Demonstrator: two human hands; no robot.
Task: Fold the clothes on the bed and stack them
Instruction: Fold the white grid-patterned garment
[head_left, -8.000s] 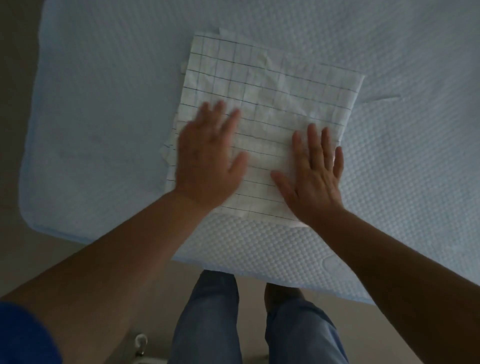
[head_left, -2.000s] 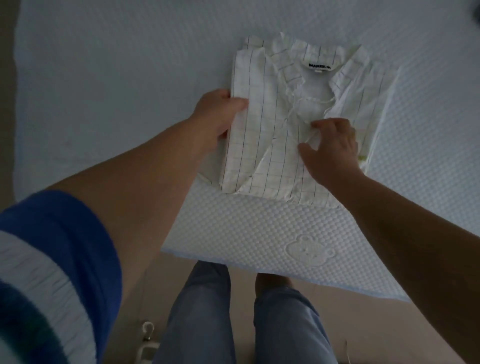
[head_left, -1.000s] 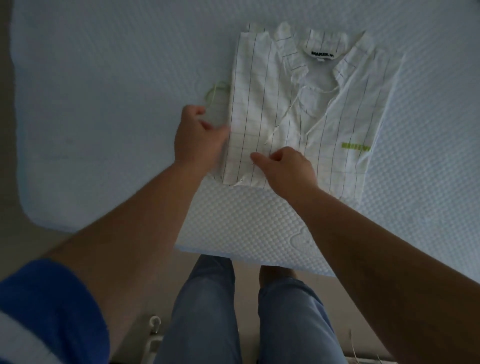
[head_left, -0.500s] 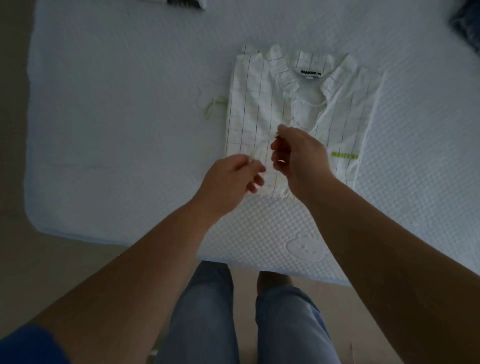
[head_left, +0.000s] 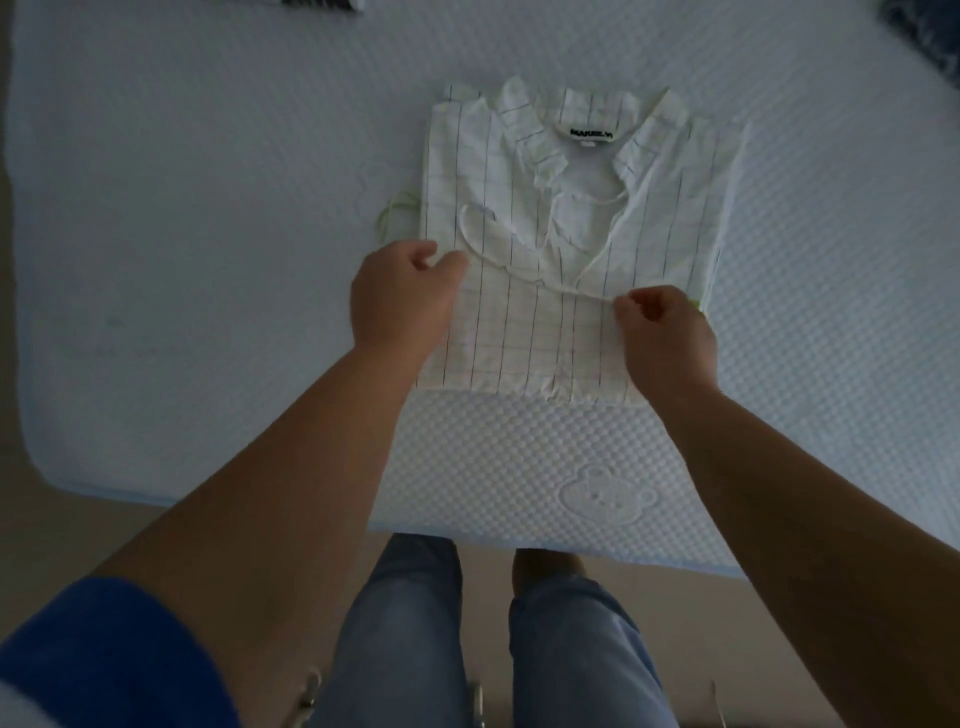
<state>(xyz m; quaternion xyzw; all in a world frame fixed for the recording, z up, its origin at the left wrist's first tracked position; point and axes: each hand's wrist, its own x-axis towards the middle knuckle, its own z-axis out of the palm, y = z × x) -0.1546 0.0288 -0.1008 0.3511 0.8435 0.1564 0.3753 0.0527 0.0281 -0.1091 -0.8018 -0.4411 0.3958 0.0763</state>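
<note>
A folded white shirt (head_left: 524, 332) with thin dark grid lines lies collar-up on the pale blue bed (head_left: 208, 218). Its black neck label faces me at the far end. A thin white drawstring (head_left: 488, 254) runs across the shirt front between my hands. My left hand (head_left: 400, 299) has its fingers curled at the shirt's left edge, pinching one end of the string. My right hand (head_left: 665, 338) pinches the other end near the shirt's right edge, over a small green mark.
A striped garment (head_left: 322, 4) shows at the top edge and a dark blue one (head_left: 930, 36) in the top right corner. A green loop (head_left: 389, 218) pokes out left of the shirt. The bed's near edge (head_left: 519, 540) is just before my legs.
Half a second ago both hands were together over the shirt's lower middle. They have moved apart to the left and right edges, drawing the string out between them.
</note>
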